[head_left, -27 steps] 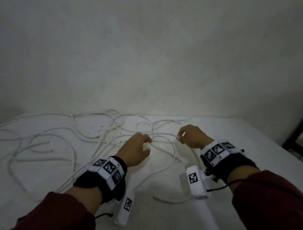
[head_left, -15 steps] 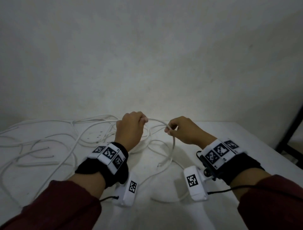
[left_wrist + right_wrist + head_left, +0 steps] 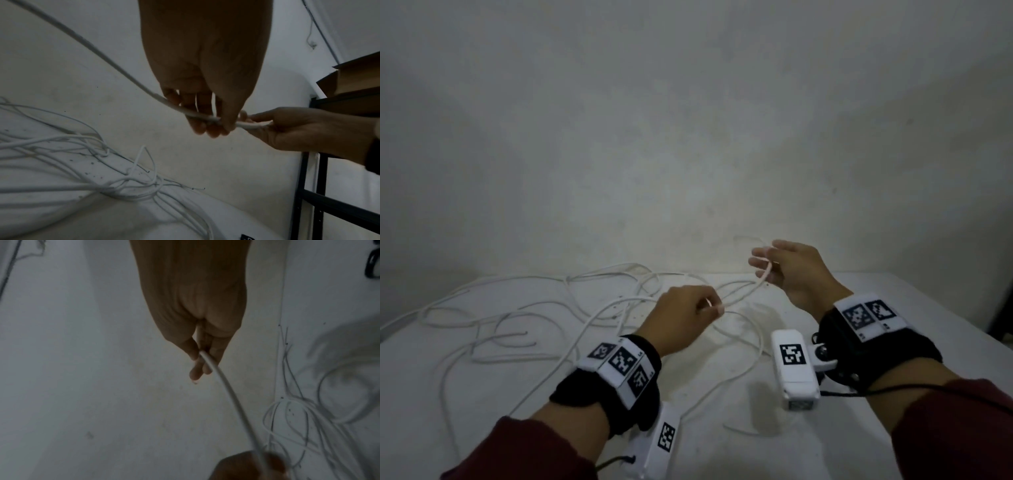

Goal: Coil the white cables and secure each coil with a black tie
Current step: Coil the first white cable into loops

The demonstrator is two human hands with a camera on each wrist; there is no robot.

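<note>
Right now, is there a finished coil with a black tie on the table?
No: the white cables lie loose and tangled on the table, and both the left hand and right hand hold one uncoiled cable.

You're in a bare storeroom or workroom: a plain wall (image 3: pixel 688 137), a white table (image 3: pixel 893 308), a black metal rack (image 3: pixel 320 194) holding cardboard boxes (image 3: pixel 353 78).

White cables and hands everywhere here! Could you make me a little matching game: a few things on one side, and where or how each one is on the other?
Things:
1. left hand
2. right hand
3. held white cable
4. loose white cables

States:
A. lying tangled on the white table
B. stretched in the air between both hands
C. raised higher, nearer the wall, pinching a cable
D. lower, fingers curled round a cable

Pairs: 1-D, 2-C, 3-B, 4-A
</note>
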